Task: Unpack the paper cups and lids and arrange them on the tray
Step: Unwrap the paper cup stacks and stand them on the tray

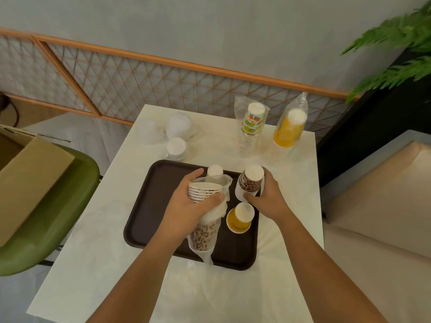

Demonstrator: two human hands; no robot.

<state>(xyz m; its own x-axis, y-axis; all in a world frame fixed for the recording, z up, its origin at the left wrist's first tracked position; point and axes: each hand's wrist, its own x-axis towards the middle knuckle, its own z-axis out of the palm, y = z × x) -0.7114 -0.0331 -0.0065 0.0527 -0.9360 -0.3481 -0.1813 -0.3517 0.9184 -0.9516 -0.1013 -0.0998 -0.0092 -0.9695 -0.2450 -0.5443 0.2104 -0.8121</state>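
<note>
Nearest me, the person's two bare forearms reached out over the near edge of the white table point(93, 264) toward a dark brown tray point(149, 206) lying at its middle. The left hand point(193, 206) was curled round a leopard-print stack point(205, 231) of paper cups, gripping it through a crumpled clear plastic sleeve point(207, 255). The stack lay tilted above the tray's near half, with its open rims toward the far side and the loose sleeve end trailing to the tray's near edge.

Just right of it, a yellow cup point(240, 217) stood upside down on the tray, close to the tray's right edge. Beyond that, the right hand point(265, 197) held a single leopard-print cup point(250, 183) upside down near the tray's far right corner, thumb on the near side and fingers wrapped behind. I could not tell whether it touched the tray. At the tray's far edge another inverted small cup point(215, 170) showed only its white base.

Farther back on the table, white lids point(176, 146) sat in a low pile left of centre, with clear lids point(151, 131) behind them. Toward the far right corner stood two sleeved stacks: the patterned cups point(253, 131) and the orange cups point(289, 131).

Off the left edge, a cardboard box point(30, 183) rested on a green chair point(65, 217).
</note>
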